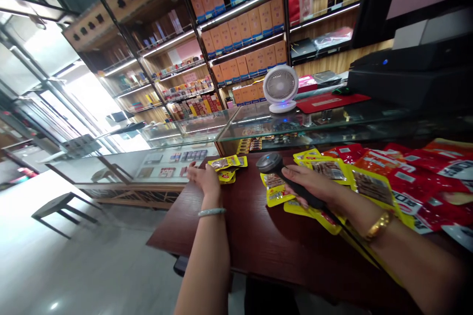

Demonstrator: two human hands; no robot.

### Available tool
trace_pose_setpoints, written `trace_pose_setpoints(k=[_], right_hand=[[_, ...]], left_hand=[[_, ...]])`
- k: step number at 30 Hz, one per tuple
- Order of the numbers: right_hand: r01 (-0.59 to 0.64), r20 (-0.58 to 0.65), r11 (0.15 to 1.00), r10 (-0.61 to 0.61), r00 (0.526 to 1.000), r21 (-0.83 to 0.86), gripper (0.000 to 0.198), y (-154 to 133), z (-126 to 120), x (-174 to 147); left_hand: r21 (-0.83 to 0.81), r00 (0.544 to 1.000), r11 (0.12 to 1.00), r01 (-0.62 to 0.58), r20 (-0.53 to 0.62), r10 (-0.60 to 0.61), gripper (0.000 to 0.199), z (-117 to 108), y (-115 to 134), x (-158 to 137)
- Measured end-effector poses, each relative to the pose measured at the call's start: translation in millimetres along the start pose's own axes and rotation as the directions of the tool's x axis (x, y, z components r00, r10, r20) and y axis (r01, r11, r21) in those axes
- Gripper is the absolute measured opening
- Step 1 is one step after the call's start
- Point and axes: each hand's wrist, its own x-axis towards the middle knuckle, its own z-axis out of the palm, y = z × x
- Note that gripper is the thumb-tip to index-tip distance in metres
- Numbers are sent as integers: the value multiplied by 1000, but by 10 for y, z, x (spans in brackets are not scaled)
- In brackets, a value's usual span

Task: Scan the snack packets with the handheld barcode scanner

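My right hand is wrapped round the handle of a black barcode scanner, whose head points left over the dark red-brown table. Beneath and around this hand lie several yellow snack packets with clear windows showing brown strips inside. At the table's left side my left hand is open, its fingers apart, right beside a small pile of yellow packets. Whether its thumb touches the pile I cannot tell. The scanner's cable runs back under my right forearm.
Red snack bags are heaped on the table's right side. Behind it stands a glass display counter with a white fan and a black machine on top. A dark stool is on the floor at left.
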Motion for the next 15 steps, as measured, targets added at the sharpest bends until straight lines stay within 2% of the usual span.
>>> trace_pose_setpoints(k=[2, 3, 4, 6, 8, 10, 12, 15], right_hand=[[16, -11, 1000, -17, 1000, -7, 39, -8, -4, 1], [26, -19, 1000, -26, 999, -16, 40, -13, -6, 1], [37, -26, 999, -38, 999, -27, 40, -18, -9, 1], [48, -30, 998, -49, 998, -42, 40, -29, -17, 1], [46, -29, 998, -47, 998, -41, 40, -37, -29, 4], [49, -26, 998, -50, 998, -30, 41, -40, -43, 10], [59, -17, 998, -59, 998, -23, 42, -38, -56, 19], [59, 2, 998, -59, 998, -19, 42, -27, -71, 31]], left_hand=[[53, 992, 992, -116, 48, 114, 26, -3, 162, -114], [53, 972, 979, -195, 142, 186, 21, 13, 244, -202], [40, 925, 959, -280, 280, 259, 18, 38, 320, -308], [27, 769, 906, -423, 539, 344, 26, 103, 438, -557], [63, 612, 839, -541, 713, 342, 35, 170, 502, -804], [109, 514, 775, -623, 804, 300, 43, 226, 518, -988], [131, 471, 742, -657, 840, 269, 48, 267, 509, -1080], [112, 438, 759, -641, 866, 241, 50, 309, 489, -1076]])
